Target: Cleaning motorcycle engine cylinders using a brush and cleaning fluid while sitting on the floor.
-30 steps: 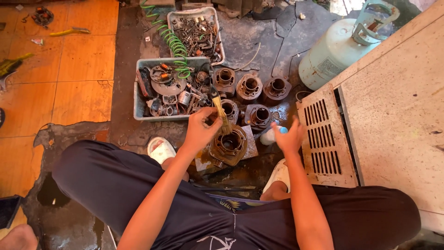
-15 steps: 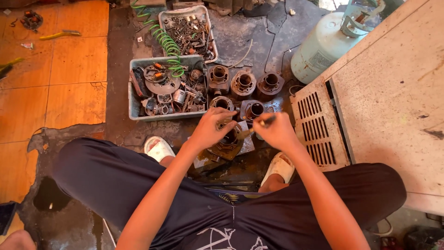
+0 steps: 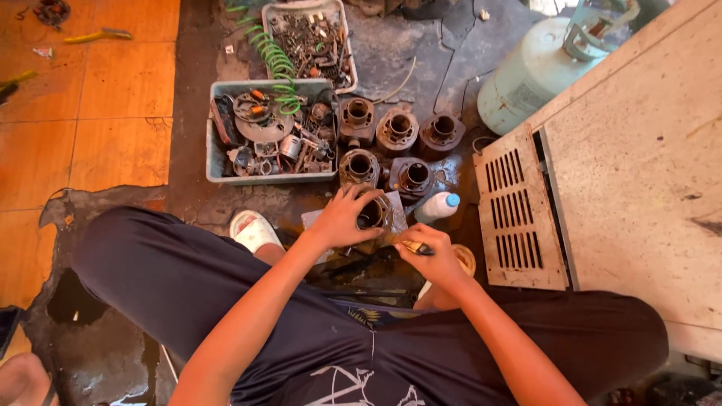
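Fingers [image 3: 353, 201] of the left hand [image 3: 342, 219] spread over a rusty engine cylinder [image 3: 374, 216] at frame centre. Right hand [image 3: 432, 256] pinches a small brush [image 3: 416, 246] beside it. White bottle [image 3: 435, 207] with blue cap lies just right; grey parts tray [image 3: 216, 162] sits upper left.

I see one package, a white plastic bottle [image 3: 434, 207] with a blue cap, lying on its side on the floor just beyond my right hand [image 3: 431, 259]. I spot no labels, signs or screens.

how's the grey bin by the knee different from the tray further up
The grey bin is deeper and holds bigger parts, round discs and blocks. The white tray behind it is shallower and lighter, filled with small dark bits. A green coiled hose runs across both. Both are rectangular and sit on the dirty floor.
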